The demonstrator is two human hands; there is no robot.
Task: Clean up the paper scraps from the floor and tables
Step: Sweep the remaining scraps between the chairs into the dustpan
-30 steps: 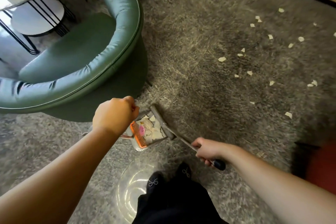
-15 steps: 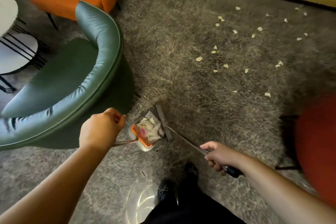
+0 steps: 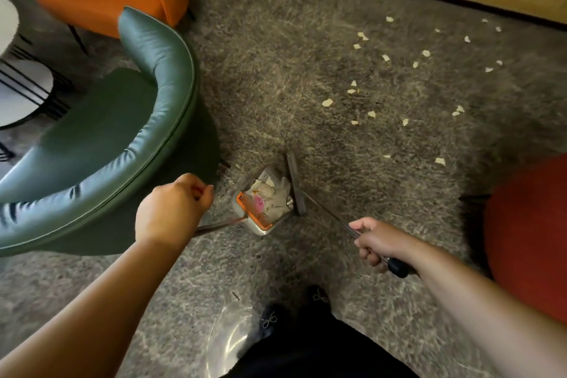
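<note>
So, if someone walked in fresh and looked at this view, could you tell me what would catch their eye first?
Probably the two hands at centre: the left hand grips the handle of a dustpan already holding paper scraps, and the right hand holds a broom whose head rests beside the pan. Next, the loose paper scraps scattered over the grey carpet to the upper right, and the big green armchair on the left.

Both arms are bare, no sleeves or watch on the left hand [image 3: 171, 212] or right hand [image 3: 379, 242]. Black trousers [image 3: 322, 353] and black shoes [image 3: 273, 321] with little pale bows on top.
</note>
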